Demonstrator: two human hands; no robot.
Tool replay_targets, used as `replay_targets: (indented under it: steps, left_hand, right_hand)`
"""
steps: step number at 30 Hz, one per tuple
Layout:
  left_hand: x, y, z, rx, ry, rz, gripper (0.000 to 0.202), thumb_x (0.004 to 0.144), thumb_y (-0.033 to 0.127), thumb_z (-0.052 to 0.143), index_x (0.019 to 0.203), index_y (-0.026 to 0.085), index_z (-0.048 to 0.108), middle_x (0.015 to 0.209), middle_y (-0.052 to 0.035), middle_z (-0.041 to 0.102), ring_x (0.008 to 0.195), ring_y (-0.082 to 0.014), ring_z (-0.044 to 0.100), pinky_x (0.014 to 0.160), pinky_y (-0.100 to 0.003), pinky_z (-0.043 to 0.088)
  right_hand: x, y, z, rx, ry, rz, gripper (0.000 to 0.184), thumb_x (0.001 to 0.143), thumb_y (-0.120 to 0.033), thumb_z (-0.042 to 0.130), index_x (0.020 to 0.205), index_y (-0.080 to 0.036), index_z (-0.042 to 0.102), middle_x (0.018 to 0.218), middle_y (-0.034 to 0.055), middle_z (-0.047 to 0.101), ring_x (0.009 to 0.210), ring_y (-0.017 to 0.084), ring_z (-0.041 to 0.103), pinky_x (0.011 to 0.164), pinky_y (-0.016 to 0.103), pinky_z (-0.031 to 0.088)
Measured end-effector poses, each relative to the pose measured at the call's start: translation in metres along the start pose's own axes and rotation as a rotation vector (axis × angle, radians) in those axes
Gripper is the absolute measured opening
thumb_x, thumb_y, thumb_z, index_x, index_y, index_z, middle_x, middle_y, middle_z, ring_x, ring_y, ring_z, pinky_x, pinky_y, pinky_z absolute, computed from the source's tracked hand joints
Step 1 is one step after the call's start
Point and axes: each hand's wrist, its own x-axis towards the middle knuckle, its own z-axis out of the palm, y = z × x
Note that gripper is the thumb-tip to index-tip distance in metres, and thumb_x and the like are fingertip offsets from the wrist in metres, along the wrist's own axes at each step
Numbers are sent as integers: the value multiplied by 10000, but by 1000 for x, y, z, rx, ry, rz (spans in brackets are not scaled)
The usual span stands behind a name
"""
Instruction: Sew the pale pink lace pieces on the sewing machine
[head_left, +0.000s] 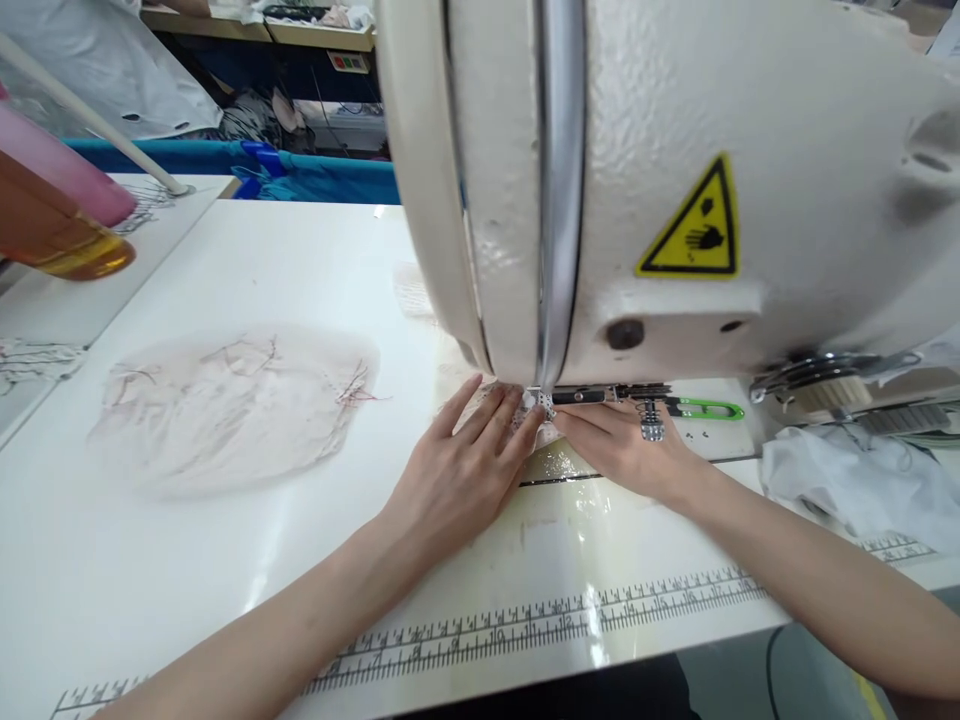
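Observation:
My left hand [465,470] lies flat, fingers spread, on a thin pale fabric [484,398] under the head of a sewing machine [495,150]. Its index fingertip is close beside the presser foot [537,402]. From the other side, my right hand [626,450] reaches in with its fingers stretched out, the tips near the foot. A dark metal bar and a small clear-studded piece [652,422] cover part of its fingers. Behind this hand, green-handled thread snips [709,408] rest on the machine bed.
A sheer, pale fabric piece [240,410] with loose threads lies to the left. Ruler markings [525,628] run along the table's front edge. White cloth [862,475] lies at right. Brown [60,225] and pink [82,165] tapered objects jut in at left. A person in white [105,70] is beyond.

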Motion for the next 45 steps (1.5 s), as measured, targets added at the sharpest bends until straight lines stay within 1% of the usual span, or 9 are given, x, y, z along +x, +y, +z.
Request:
replay_targets:
  steps: [11, 15, 20, 25, 29, 34, 38, 41, 45]
  left_hand:
    - [3, -4, 4, -45, 5, -40, 319, 916, 187, 517, 1220, 136, 600, 1160, -115, 682, 1146, -288, 609, 1065, -534, 401]
    - [4, -5, 2, -87, 46, 56, 308, 918, 99, 485, 1197, 155, 602, 1234, -83, 646, 1167, -241, 599, 1082, -493, 400]
    - [5, -7, -1, -79, 55, 112, 235, 949, 105, 438, 1072, 138, 635, 1166, -72, 683, 1087, -191, 648, 1064, -432, 428]
    - [5, -8, 1, -74, 71, 84, 191, 925, 108, 465, 969, 153, 646, 1108, -63, 709, 1049, -190, 666, 1052, -420, 435]
    - [5, -9, 1, -81, 75, 56, 191, 924, 115, 449, 934, 161, 634, 1078, -65, 719, 1017, -187, 677, 1042, -420, 429]
    - [6, -7, -1, -57, 74, 13, 153, 902, 117, 456, 932, 163, 599, 1047, -57, 726, 951, -198, 686, 993, -414, 414]
    - [3, -6, -6, -70, 63, -65, 194, 860, 135, 462, 1022, 140, 568, 907, -59, 721, 783, -200, 677, 815, -391, 403]
    - [-1, -7, -8, -127, 73, -1, 82, 887, 188, 486, 883, 171, 566, 703, 14, 663, 622, -149, 619, 734, -360, 361]
    - [-3, -8, -9, -88, 145, 91, 161, 891, 180, 536, 730, 178, 545, 569, 55, 557, 527, -114, 511, 707, -339, 350]
  right_hand:
    - [-1, -2, -3, 44, -60, 75, 278, 860, -79, 563, 1029, -279, 657, 993, -16, 698, 854, 155, 606, 783, 310, 468]
    - [-4, 0, 4, 46, -41, 43, 284, 843, -77, 561, 1023, -276, 652, 1026, -7, 692, 845, 174, 607, 794, 353, 472]
    - [0, 0, 5, -9, 32, -52, 259, 853, -42, 466, 935, -215, 640, 967, -3, 704, 737, 162, 593, 714, 359, 471]
    - [6, -1, 1, 102, -51, -105, 258, 895, -8, 437, 968, -161, 631, 995, 17, 702, 870, 137, 608, 705, 288, 470]
    - [4, -3, 3, 138, -126, -86, 263, 889, -16, 475, 1018, -193, 620, 1083, 27, 678, 943, 148, 594, 767, 305, 466]
    - [2, -8, 5, 180, -107, -74, 240, 882, -22, 490, 986, -197, 617, 1035, 17, 679, 970, 146, 571, 810, 303, 428]
    - [3, -13, 3, 207, -48, -42, 210, 885, -49, 460, 873, -208, 597, 873, -20, 662, 866, 122, 560, 778, 295, 400]
    - [5, -16, 0, 246, 16, -70, 200, 861, -33, 453, 837, -198, 564, 755, -47, 616, 776, 100, 552, 807, 300, 412]
    - [7, -15, -6, 319, 67, -165, 122, 899, -104, 503, 853, -201, 560, 706, -67, 627, 746, 95, 569, 987, 336, 403]
